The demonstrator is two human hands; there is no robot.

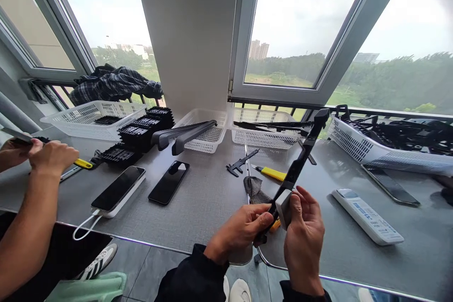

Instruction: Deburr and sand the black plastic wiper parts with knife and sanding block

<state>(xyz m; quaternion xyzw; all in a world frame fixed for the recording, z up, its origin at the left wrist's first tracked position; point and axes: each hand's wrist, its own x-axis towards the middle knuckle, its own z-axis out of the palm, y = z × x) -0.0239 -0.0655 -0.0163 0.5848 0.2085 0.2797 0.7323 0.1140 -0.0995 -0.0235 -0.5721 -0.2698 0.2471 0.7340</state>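
My left hand (239, 229) is closed round the lower part of a long black plastic strip (300, 163), which stands up at a slant over the table's front edge. In my right hand (305, 240) there is a small grey-white block (284, 207), held against the strip's side; its exact kind I cannot make out. Just behind my hands lie a crumpled grey cloth (257, 190) and a knife with a yellow handle (274, 173). A dark caliper (241, 164) rests farther left. Something orange shows partly behind my fingers.
White baskets (208, 144) line the window side, the right one (375, 151) heaped with black parts. Phones (170, 182) and a white device (368, 217) lie on the grey table (201, 217). At left, a co-worker's hands (53, 155) work beside stacked black parts (141, 130).
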